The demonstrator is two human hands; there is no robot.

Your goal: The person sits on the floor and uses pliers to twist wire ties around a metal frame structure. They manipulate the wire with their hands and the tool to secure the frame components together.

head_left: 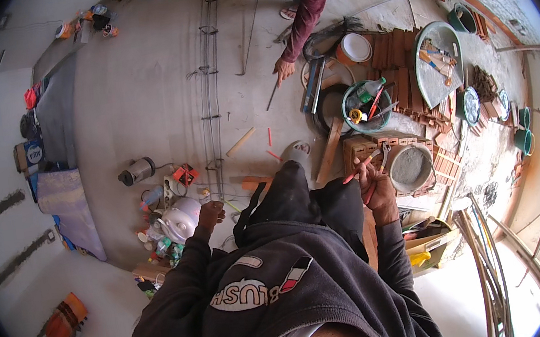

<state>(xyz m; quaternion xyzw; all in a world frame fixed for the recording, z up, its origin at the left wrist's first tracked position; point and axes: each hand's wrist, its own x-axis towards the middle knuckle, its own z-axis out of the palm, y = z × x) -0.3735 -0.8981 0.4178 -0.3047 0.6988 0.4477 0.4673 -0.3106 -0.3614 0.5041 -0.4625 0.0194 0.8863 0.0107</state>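
My right hand is closed around red-handled pincers, their metal head pointing away from me beside a round bucket of grey material. Close to the near end of a long rebar cage, my left hand has its fingers curled together. Whether something thin is pinched in them is too small to see. The cage of steel bars and tied stirrups runs away from me along the floor. Across from me, a person in a maroon sleeve reaches down, a hand on a thin dark rod.
On the right are a green tool bucket, stacked bricks, a large grey basin and long poles. A kettle and bottles crowd my left hand. Wood pieces lie ahead.
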